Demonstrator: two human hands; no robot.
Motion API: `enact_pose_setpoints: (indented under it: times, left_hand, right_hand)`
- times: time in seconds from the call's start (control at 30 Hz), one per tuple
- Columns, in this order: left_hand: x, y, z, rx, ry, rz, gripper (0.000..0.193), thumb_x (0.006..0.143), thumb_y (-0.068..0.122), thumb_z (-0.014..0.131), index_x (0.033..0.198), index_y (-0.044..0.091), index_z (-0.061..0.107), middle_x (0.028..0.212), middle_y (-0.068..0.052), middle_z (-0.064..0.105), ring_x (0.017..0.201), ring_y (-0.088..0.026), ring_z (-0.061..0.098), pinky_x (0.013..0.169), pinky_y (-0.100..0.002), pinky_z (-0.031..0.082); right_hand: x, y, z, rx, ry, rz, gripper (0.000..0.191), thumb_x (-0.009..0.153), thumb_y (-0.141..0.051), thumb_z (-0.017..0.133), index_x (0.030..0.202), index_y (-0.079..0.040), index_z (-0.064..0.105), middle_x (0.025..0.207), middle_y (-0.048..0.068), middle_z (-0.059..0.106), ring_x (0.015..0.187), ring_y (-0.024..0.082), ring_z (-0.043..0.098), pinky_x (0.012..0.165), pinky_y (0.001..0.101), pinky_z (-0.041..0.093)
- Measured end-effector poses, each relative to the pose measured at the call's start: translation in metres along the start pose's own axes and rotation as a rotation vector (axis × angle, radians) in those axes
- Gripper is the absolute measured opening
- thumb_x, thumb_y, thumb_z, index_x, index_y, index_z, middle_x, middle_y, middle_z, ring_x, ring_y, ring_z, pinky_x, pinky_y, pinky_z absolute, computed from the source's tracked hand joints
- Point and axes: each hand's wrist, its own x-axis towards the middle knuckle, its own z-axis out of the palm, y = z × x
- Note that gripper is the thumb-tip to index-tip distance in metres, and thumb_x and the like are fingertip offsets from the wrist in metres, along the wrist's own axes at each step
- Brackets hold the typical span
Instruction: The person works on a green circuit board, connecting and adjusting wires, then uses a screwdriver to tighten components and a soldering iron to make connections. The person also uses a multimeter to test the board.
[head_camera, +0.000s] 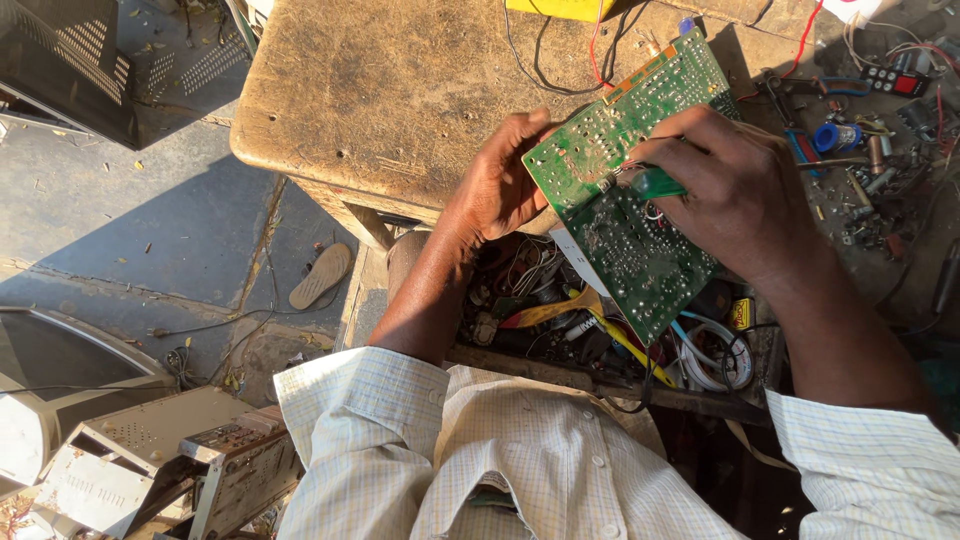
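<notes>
Left hand (500, 185) grips the green circuit board (625, 185); right hand (725, 185) presses a green-handled tool (655, 183) against it, work underway.

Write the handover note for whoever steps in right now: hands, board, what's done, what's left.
Left hand: grip on the left edge of the green circuit board, solder side up, tilted over the open drawer of wires.
Right hand: grip on a green-handled tool, tip on the board's middle.
Done: board lifted off the wooden table.
Left: work at the tip; no finished result shows.
</notes>
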Motion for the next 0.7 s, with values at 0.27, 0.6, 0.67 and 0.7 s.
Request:
enact_pose_setpoints:
  times: [0.27, 0.6, 0.67, 0.7]
  left_hand:
    - [0.002, 0.021, 0.010, 0.682, -0.022, 0.177, 0.075, 0.090, 0.039, 0.083, 0.139, -0.005, 0.050, 0.127, -0.023, 0.055, 0.121, -0.033, 0.061, 0.104, -0.048, 0.053]
    - [0.006, 0.049, 0.038, 1.102, -0.172, 0.043, 0.099, 0.064, 0.020, 0.096, 0.146, 0.003, 0.043, 0.129, -0.017, 0.068, 0.117, -0.025, 0.070, 0.101, -0.036, 0.059]
    - [0.007, 0.044, 0.038, 1.147, -0.175, 0.097, 0.096, 0.064, 0.017, 0.097, 0.145, 0.002, 0.047, 0.130, -0.015, 0.068, 0.118, -0.024, 0.069, 0.101, -0.035, 0.057]
    - [0.008, 0.041, 0.037, 1.171, -0.191, 0.140, 0.092, 0.065, 0.015, 0.097, 0.143, 0.001, 0.050, 0.130, -0.015, 0.069, 0.119, -0.024, 0.068, 0.103, -0.034, 0.055]
  right_hand:
    - [-0.003, -0.001, 0.006, -0.068, 0.072, -0.062, 0.037, 0.077, -0.008, 0.092, 0.109, -0.005, 0.074, 0.106, 0.007, 0.067, 0.091, 0.022, 0.073, 0.077, 0.0346, 0.062]
    - [-0.002, -0.006, 0.014, -0.114, 0.099, -0.124, 0.036, 0.078, -0.010, 0.093, 0.107, -0.003, 0.073, 0.102, 0.007, 0.066, 0.091, 0.022, 0.073, 0.078, 0.0354, 0.061]
    - [-0.003, -0.008, 0.015, -0.113, 0.088, -0.104, 0.034, 0.078, -0.008, 0.092, 0.107, -0.004, 0.074, 0.101, 0.007, 0.066, 0.090, 0.022, 0.073, 0.078, 0.0357, 0.061]
    - [-0.003, -0.010, 0.015, -0.113, 0.082, -0.093, 0.034, 0.078, -0.007, 0.092, 0.106, -0.004, 0.074, 0.100, 0.006, 0.066, 0.089, 0.022, 0.073, 0.078, 0.0359, 0.061]
